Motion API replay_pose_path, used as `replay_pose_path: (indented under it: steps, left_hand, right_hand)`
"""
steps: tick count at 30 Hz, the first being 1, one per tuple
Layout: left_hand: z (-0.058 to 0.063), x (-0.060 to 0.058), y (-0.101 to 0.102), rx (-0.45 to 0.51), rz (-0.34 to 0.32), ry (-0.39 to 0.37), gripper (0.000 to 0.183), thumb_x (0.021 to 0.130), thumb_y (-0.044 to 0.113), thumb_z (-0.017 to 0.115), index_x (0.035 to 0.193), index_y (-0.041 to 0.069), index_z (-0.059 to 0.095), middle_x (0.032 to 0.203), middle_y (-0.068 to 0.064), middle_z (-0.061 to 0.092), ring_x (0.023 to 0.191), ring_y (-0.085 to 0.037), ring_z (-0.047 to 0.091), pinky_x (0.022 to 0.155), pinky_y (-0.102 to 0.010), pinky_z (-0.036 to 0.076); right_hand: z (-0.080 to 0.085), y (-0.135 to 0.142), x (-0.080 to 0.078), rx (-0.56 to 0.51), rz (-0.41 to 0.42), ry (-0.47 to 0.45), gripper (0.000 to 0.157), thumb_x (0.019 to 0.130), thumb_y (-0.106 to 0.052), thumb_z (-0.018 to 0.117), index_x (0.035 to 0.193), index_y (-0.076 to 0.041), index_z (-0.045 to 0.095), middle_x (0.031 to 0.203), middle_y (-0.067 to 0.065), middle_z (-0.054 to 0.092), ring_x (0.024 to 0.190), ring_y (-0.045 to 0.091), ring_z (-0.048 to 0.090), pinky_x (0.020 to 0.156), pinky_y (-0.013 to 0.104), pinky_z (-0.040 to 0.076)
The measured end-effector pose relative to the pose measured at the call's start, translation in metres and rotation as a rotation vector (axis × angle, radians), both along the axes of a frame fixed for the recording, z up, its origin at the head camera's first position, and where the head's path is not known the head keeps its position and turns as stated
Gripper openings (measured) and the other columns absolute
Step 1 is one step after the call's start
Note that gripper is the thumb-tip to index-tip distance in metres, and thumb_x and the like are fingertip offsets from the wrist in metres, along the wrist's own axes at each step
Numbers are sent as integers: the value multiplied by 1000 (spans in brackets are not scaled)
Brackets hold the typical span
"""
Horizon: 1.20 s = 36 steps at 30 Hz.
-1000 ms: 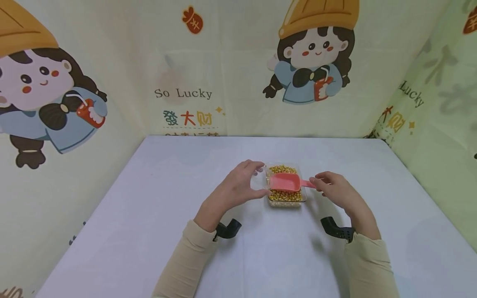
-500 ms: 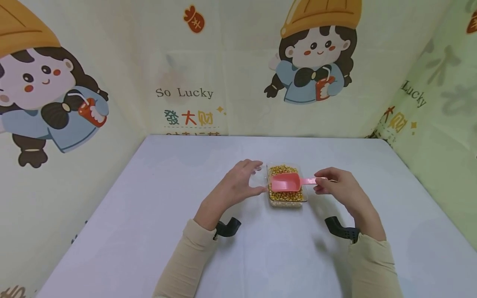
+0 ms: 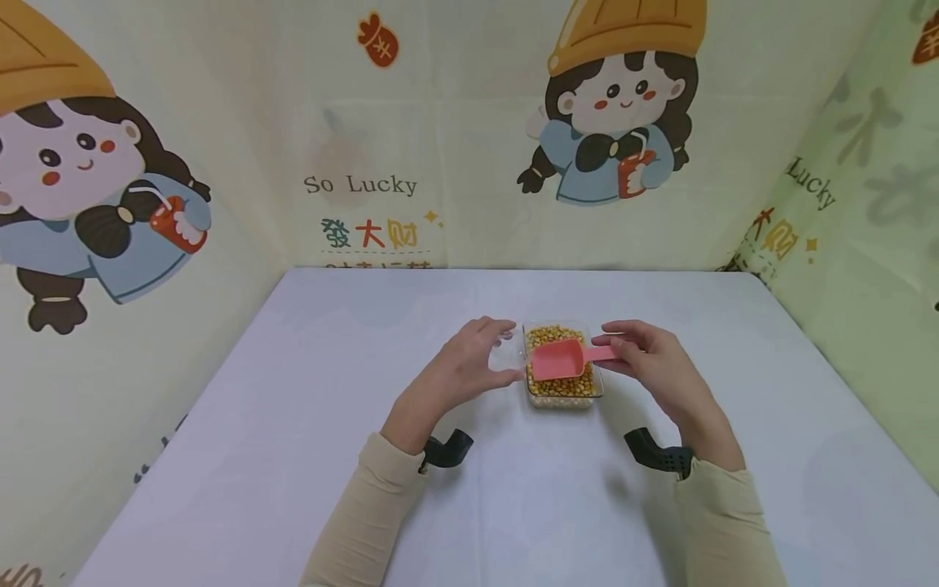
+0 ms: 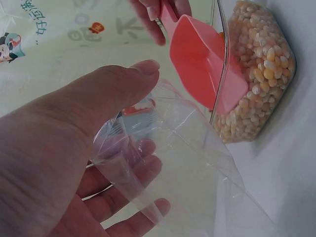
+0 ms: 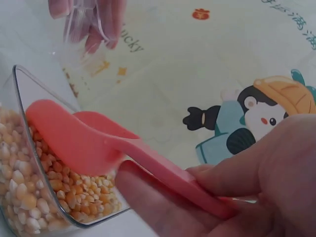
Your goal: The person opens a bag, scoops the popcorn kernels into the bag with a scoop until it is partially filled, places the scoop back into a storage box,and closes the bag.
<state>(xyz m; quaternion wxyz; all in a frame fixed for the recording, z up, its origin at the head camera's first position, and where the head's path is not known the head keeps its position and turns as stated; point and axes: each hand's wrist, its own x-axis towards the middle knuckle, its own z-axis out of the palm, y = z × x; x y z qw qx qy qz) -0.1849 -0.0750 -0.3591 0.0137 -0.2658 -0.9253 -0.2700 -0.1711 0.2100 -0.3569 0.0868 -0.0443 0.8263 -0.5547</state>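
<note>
A clear plastic container (image 3: pixel 563 403) filled with yellow corn kernels (image 3: pixel 546 336) stands on the table. My right hand (image 3: pixel 641 355) grips the handle of a pink scoop (image 3: pixel 557 360), thumb on top and fingers beneath. The scoop's bowl lies tilted over the kernels, and its tip shows behind the container's wall in the left wrist view. No kernels can be made out in the bowl. Left of the container, my left hand (image 3: pixel 469 363) holds a clear thin plastic bag (image 4: pixel 182 163), its mouth spread between thumb and curved fingers beside the rim.
The white table (image 3: pixel 330 367) spreads around the container. A printed cloth backdrop (image 3: pixel 469 139) with cartoon figures rises behind and at both sides. A black wrist mount (image 3: pixel 449 448) sits on the left wrist, another mount (image 3: pixel 656 452) on the right.
My right hand first drew slightly right, then came back left, its fingers now nearer the bowl. The scoop has tilted. My left hand and the bag have hardly moved.
</note>
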Motion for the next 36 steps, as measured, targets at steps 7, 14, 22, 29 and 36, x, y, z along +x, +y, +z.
replay_pose_path:
  steps: [7,14,22,29,36]
  left_hand:
    - [-1,-2,0,-1,-7,6,69,84,33,79,141,7,50,126,-7,60,113,-20,61,92,-34,55]
    - [0,-3,0,2,-9,11,68,84,33,80,140,7,52,128,-7,60,113,-19,62,92,-34,55]
    - [-1,-3,-1,8,-11,-5,67,84,32,80,140,8,52,128,-7,60,114,-19,62,93,-34,55]
    - [-3,-4,-1,-7,-5,-13,68,85,34,79,141,9,51,127,-6,61,115,-19,61,93,-36,54]
    - [-1,-4,-1,-16,7,-48,68,84,37,79,141,10,51,129,-4,59,117,-18,60,94,-35,53]
  right_hand:
    - [0,-1,1,2,86,-1,43,107,-13,39,147,3,31,122,31,56,95,25,74,86,33,58]
    - [4,-1,2,-16,3,28,46,105,-30,49,140,-1,44,125,24,62,102,21,73,90,26,55]
    - [3,-8,1,-45,-21,58,40,105,-26,48,131,5,49,123,29,62,104,27,72,88,33,56]
    - [4,-2,1,-62,-104,63,40,104,-27,51,125,7,52,112,23,69,91,17,75,84,29,58]
    - [8,6,3,-57,-136,58,43,104,-27,51,127,10,51,106,13,70,89,16,76,83,22,56]
